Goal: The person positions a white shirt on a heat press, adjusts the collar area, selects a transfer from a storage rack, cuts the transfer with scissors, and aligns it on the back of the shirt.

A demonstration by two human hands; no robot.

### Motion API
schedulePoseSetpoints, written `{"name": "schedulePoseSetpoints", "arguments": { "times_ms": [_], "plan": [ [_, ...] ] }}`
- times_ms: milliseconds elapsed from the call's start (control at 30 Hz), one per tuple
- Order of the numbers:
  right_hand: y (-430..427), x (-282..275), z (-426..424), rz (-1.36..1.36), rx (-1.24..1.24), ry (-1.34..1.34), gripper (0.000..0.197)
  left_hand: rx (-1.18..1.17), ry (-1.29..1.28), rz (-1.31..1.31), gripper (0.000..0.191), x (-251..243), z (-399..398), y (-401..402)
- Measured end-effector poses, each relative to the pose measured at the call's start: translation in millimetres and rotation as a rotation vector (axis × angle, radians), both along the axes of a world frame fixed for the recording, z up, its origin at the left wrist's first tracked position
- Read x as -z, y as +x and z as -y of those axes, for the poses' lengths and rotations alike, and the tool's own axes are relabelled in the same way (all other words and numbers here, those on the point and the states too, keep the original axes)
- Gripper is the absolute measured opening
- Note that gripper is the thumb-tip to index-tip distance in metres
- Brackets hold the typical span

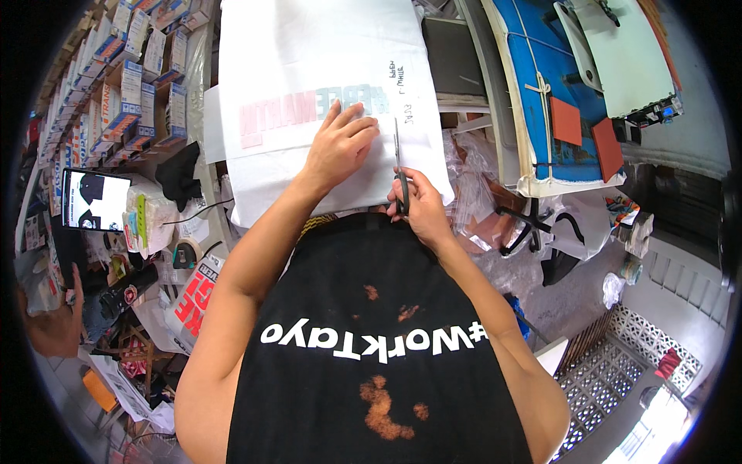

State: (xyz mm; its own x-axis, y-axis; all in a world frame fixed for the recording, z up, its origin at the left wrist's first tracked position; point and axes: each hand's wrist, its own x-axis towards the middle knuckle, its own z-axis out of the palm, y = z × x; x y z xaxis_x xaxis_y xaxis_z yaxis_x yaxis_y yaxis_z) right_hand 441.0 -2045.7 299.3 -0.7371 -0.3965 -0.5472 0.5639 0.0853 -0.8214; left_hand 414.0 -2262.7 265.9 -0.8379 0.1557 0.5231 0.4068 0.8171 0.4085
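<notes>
Before me a white cloth covers the work surface. On it lies a translucent sheet bearing large mirrored letters in red and grey-blue, with handwritten marks to their right. My left hand rests palm down on the sheet, fingers spread just below the blue letters. My right hand grips the black handles of a pair of scissors. The blades point away from me, beside the right end of the lettering. They look nearly closed; whether they touch the sheet I cannot tell.
Shelved cardboard boxes line the left, above a lit tablet and a tape measure. A person's arm shows at the far left. Right of me stand a blue-topped table with orange pieces, crumpled clear plastic and a chair base.
</notes>
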Motion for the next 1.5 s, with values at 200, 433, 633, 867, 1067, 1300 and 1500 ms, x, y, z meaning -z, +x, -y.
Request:
{"name": "schedulePoseSetpoints", "arguments": {
  "times_ms": [200,433,633,867,1067,1300,1500],
  "plan": [
    [1,0,0,-0.006,-0.011,0.006,0.045,-0.003,-0.001,-0.018,0.017,1,0,0],
    [1,-2,-3,-0.002,-0.021,0.013,0.046,-0.011,-0.017,-0.018,0.016,-2,-2,-1],
    [4,-2,-6,0.028,-0.042,0.046,0.039,-0.018,-0.054,-0.041,0.018,-4,-12,-8],
    [-26,-6,15,-0.011,0.048,0.016,0.035,0.038,0.013,-0.039,0.019,-15,-16,-7],
    [-22,-3,15,0.009,0.053,0.039,0.031,0.028,0.048,-0.054,0.019,-21,-15,-6],
    [-67,4,35,-0.114,0.108,0.05,0.025,0.049,0.086,-0.141,0.018,-43,-17,13],
    [-98,-2,27,-0.095,0.282,0.027,0.028,-0.239,0.052,0.203,0.046,-31,-16,38]
  ]
}}
